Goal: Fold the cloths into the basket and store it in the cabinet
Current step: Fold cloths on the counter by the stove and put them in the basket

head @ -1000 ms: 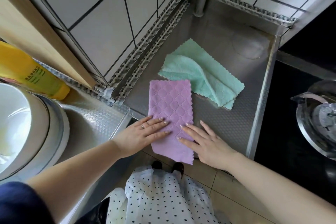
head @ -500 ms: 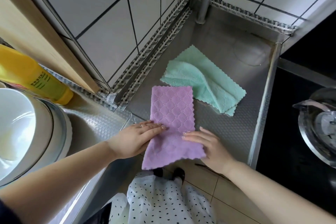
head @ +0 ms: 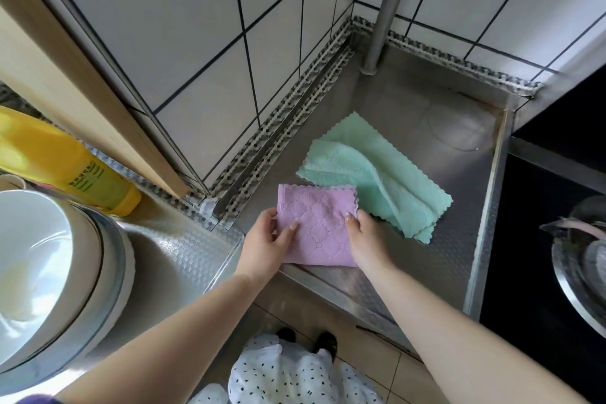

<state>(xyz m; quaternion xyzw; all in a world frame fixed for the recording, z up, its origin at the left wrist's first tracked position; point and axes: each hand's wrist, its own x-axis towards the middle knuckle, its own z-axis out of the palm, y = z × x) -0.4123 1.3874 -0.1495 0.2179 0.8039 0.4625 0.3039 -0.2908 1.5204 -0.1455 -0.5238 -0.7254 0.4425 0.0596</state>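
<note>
A purple quilted cloth (head: pixel 319 223) lies folded in half on the steel counter (head: pixel 436 266), near its front edge. My left hand (head: pixel 267 244) pinches the cloth's left edge, thumb on top. My right hand (head: pixel 367 239) holds its right edge, thumb over the fold. Just behind and to the right lies a mint green cloth (head: pixel 380 174), loosely rumpled with one side turned over. No basket or cabinet shows in the head view.
A yellow bottle (head: pixel 65 167) and stacked white bowls (head: pixel 42 272) stand on the raised counter at left. A steel pipe (head: pixel 387 10) rises in the tiled corner. A black hob with a metal pot (head: pixel 583 259) lies to the right.
The purple cloth lay long and flat under my flat hands. Both hands lifted its near end and folded it away over the far half; it is now half as long.
</note>
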